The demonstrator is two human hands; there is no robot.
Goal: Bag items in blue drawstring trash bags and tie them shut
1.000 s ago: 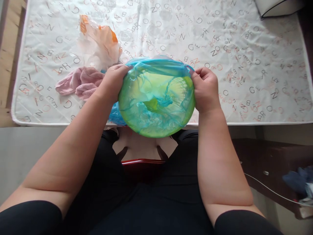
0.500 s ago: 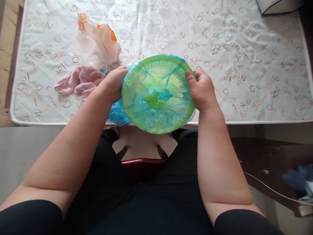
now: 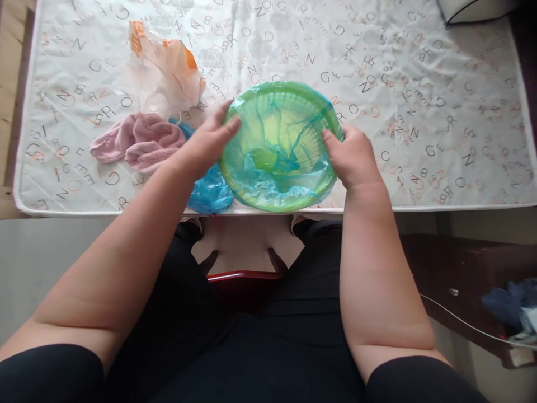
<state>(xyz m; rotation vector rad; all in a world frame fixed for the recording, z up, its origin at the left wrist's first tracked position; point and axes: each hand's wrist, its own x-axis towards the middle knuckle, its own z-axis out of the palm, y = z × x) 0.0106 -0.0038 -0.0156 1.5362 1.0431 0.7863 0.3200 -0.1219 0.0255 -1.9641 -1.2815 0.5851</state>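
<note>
A round green lattice-walled plastic wastebasket point(image 3: 289, 89) is held at the front edge of the table, its mouth tipped toward me. A thin, see-through blue plastic bag point(image 3: 293, 182) lies inside it and over its rim, bunched and crumpled in the lower part. My left hand point(image 3: 213, 137) grips the left side of the rim, thumb on top. On the opposite side, my right hand point(image 3: 352, 154) clasps the rim, thumb inward and the other fingers mostly hidden behind. Crumpled blue plastic bags point(image 3: 212, 190) lie just under and beside my left wrist.
A pink cloth point(image 3: 142, 140) lies on the letter-printed table cover point(image 3: 419, 112) left of my left forearm. Behind it sits a crumpled white-and-orange plastic bag point(image 3: 172, 70). A white object point(image 3: 474, 11) stands at the far right corner. A cable point(image 3: 465, 319) runs low at right.
The wastebasket has shifted slightly away and tilted, showing more of its inside. My left thumb has come over the rim. More of the blue bags on the table shows.
</note>
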